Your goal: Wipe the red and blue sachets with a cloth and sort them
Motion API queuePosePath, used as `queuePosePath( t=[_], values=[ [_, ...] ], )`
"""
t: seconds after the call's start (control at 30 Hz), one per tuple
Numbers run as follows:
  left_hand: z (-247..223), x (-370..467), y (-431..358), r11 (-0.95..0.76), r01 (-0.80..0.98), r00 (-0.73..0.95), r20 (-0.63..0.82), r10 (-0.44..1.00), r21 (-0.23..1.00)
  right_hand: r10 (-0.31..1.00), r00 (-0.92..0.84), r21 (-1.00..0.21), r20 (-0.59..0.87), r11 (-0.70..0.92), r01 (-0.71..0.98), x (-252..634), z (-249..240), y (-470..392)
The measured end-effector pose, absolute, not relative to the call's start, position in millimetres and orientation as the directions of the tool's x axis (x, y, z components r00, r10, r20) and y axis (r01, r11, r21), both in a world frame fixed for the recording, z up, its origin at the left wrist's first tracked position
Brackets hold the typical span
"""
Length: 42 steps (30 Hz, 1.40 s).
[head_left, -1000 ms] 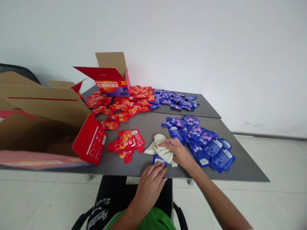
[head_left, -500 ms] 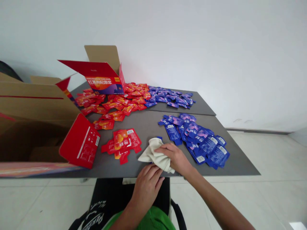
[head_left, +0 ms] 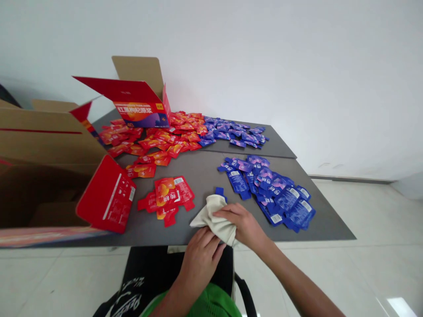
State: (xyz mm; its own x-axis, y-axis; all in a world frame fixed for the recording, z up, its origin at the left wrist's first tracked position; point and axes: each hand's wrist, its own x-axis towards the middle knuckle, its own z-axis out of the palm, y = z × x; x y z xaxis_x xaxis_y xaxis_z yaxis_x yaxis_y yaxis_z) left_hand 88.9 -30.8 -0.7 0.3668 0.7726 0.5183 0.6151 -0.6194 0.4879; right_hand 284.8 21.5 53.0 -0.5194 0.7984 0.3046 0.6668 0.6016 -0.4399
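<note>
My right hand [head_left: 243,223] is closed on a cream cloth [head_left: 214,216] near the table's front edge. Under the cloth lies a blue pouch [head_left: 220,192]; only its spout end shows. My left hand [head_left: 204,251] rests at the edge just below the cloth, fingertips against its lower side; what those fingers press or hold is hidden. To the left of the cloth is a small stack of red pouches [head_left: 168,193]. A larger overlapping pile of blue pouches [head_left: 276,189] lies to the right.
An open carton [head_left: 49,145] with a red flap fills the left side. Behind it stands a smaller red box [head_left: 142,112], open. Many red pouches [head_left: 161,138] and blue pouches [head_left: 234,132] cover the back of the grey table [head_left: 198,169], near the wall.
The cloth and my right hand have shifted slightly toward the table's front edge, so more of the blue spout end shows. The view has also shifted a little.
</note>
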Motion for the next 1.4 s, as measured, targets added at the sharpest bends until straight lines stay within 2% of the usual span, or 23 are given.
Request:
queuePosePath(
  t=[0.2, 0.33, 0.47, 0.57, 0.63, 0.8, 0.97, 1.13, 1.23, 1.4],
  values=[
    [-4, 88, -29, -0.638, 0.603, 0.357, 0.554, 0.752, 0.478, 0.859, -0.375, -0.384, 0.348, 0.495, 0.779, 289, 59, 93],
    [-4, 88, -30, -0.632, 0.604, 0.351, 0.550, 0.758, 0.485, 0.832, -0.331, -0.406, 0.446, 0.517, 0.754, 285, 75, 65],
    [2, 88, -31, -0.608, 0.612, 0.370, 0.496, 0.785, 0.506, 0.823, -0.443, -0.439, 0.356, 0.566, 0.698, 280, 66, 7],
    [3, 87, -30, -0.611, 0.601, 0.379, 0.490, 0.785, 0.514, 0.845, -0.442, -0.498, 0.302, 0.535, 0.682, 278, 50, 5],
    [2, 87, -29, -0.628, 0.590, 0.380, 0.511, 0.771, 0.507, 0.871, -0.385, -0.518, 0.305, 0.491, 0.701, 279, 43, 29],
    [-2, 87, -29, -0.628, 0.603, 0.362, 0.533, 0.765, 0.492, 0.884, -0.319, -0.417, 0.341, 0.446, 0.792, 281, 59, 90],
    [0, 87, -30, -0.617, 0.603, 0.366, 0.512, 0.777, 0.505, 0.847, -0.316, -0.453, 0.427, 0.503, 0.736, 277, 77, 40],
    [4, 85, -31, -0.599, 0.620, 0.400, 0.453, 0.797, 0.507, 0.865, -0.426, -0.496, 0.264, 0.501, 0.709, 272, 59, -7],
    [4, 85, -29, -0.608, 0.595, 0.398, 0.465, 0.791, 0.525, 0.894, -0.361, -0.512, 0.266, 0.449, 0.732, 273, 47, 24],
    [-1, 86, -29, -0.629, 0.590, 0.376, 0.518, 0.768, 0.506, 0.908, -0.303, -0.418, 0.288, 0.404, 0.814, 277, 62, 88]
  ],
)
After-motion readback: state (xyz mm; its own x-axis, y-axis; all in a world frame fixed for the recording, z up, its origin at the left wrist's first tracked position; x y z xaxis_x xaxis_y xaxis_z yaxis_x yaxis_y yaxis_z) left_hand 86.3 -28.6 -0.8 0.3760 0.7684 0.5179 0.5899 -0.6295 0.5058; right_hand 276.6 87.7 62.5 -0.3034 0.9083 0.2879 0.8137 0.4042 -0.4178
